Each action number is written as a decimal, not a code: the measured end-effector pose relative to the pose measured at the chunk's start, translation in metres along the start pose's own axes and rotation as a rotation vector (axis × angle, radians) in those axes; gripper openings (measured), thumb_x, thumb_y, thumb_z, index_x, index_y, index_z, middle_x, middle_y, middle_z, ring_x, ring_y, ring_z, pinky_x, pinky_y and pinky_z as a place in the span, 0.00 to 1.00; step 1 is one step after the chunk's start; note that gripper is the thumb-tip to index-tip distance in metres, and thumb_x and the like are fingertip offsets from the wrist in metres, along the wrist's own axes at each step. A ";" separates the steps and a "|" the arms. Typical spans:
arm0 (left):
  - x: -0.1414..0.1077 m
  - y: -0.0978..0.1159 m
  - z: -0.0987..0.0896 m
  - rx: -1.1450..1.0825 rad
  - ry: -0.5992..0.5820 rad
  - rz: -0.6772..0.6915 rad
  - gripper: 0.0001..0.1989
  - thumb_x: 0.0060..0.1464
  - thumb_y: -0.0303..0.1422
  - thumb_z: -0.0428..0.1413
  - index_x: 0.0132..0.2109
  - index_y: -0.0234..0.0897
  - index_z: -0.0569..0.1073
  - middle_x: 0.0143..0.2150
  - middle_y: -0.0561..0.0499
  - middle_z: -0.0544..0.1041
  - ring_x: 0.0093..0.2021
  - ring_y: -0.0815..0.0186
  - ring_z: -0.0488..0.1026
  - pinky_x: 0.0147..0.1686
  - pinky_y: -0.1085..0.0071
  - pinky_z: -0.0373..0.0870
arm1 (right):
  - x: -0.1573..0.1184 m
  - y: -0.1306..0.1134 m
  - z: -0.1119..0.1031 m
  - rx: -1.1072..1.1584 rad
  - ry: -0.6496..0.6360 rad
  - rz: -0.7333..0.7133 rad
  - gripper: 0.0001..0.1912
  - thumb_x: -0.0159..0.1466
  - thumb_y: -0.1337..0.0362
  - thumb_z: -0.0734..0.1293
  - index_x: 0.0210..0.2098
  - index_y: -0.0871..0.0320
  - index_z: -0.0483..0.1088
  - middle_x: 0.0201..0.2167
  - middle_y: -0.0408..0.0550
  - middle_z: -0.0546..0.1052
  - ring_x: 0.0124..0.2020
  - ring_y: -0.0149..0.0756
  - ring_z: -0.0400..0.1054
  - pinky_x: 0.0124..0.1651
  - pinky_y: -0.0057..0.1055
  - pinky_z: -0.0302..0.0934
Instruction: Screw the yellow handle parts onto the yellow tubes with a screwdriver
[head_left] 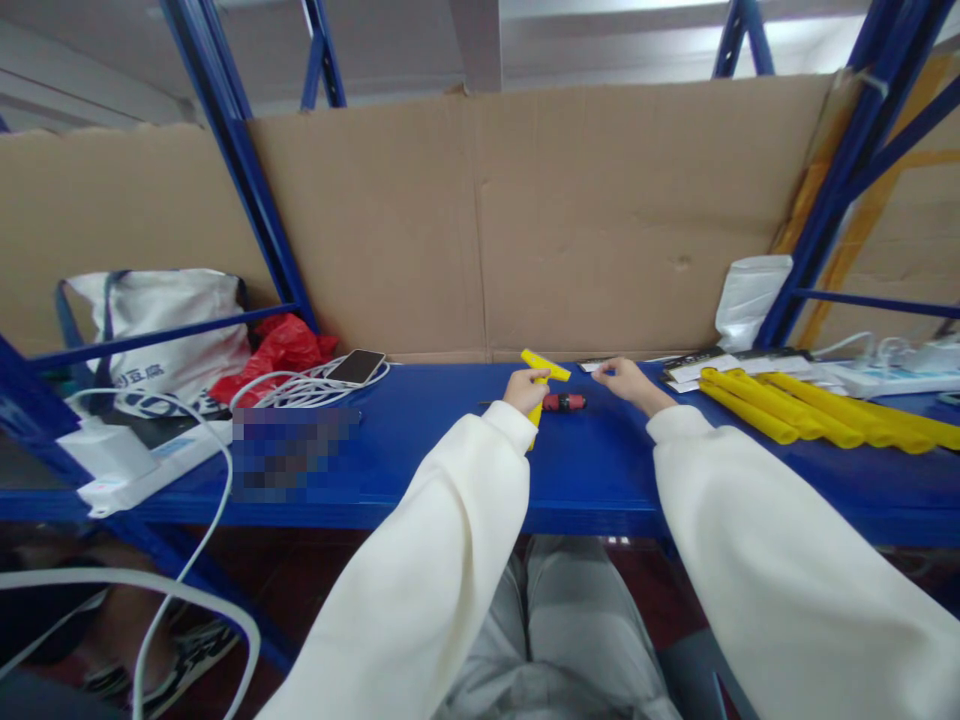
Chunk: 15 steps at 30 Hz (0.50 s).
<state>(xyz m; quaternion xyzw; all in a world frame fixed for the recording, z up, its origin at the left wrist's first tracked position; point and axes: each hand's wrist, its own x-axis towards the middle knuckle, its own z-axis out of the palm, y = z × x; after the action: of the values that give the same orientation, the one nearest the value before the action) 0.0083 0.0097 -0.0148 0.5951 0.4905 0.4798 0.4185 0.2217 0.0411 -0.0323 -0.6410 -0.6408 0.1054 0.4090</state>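
Observation:
My left hand (pixel 523 390) is closed around the stem of a yellow T-shaped piece (pixel 546 364), its crossbar tilted above my fingers. Just behind that stem lies a screwdriver (pixel 566 402) with a red and black handle, flat on the blue table (pixel 442 440). To the right, my right hand (pixel 624 382) is raised over the tabletop with thumb and fingertips pinched together. Whatever is between those fingertips, if anything, is too small to make out. A gap separates my two hands.
Several yellow tubes (pixel 795 410) lie at the right beside papers (pixel 697 372) and a power strip (pixel 900 375). At the left are a phone (pixel 358 367), coiled white cable (pixel 300 388), a red bag (pixel 274 352) and another power strip (pixel 157 475). Cardboard (pixel 600 220) walls the back.

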 end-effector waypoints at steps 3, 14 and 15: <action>-0.001 0.000 0.002 0.019 -0.062 0.040 0.29 0.43 0.12 0.59 0.53 0.28 0.82 0.55 0.38 0.82 0.56 0.53 0.79 0.60 0.61 0.72 | -0.005 -0.014 0.006 0.264 -0.030 -0.095 0.11 0.57 0.58 0.71 0.24 0.56 0.72 0.28 0.49 0.79 0.37 0.41 0.73 0.48 0.38 0.68; -0.004 0.000 0.003 0.041 -0.168 0.101 0.27 0.43 0.13 0.61 0.52 0.29 0.83 0.48 0.40 0.85 0.49 0.56 0.82 0.55 0.61 0.75 | -0.016 -0.032 0.010 0.293 -0.071 -0.089 0.07 0.55 0.63 0.71 0.23 0.56 0.71 0.29 0.47 0.79 0.36 0.39 0.72 0.48 0.37 0.66; -0.005 0.000 0.003 0.056 -0.167 0.100 0.27 0.43 0.13 0.61 0.52 0.29 0.83 0.48 0.41 0.85 0.49 0.56 0.82 0.55 0.61 0.75 | -0.017 -0.032 0.010 0.287 -0.080 -0.081 0.07 0.55 0.63 0.71 0.23 0.56 0.71 0.29 0.47 0.79 0.36 0.39 0.72 0.49 0.37 0.66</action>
<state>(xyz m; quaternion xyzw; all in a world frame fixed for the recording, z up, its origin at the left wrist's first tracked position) 0.0110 0.0047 -0.0157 0.6681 0.4368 0.4350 0.4166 0.1891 0.0248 -0.0238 -0.5449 -0.6603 0.2048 0.4745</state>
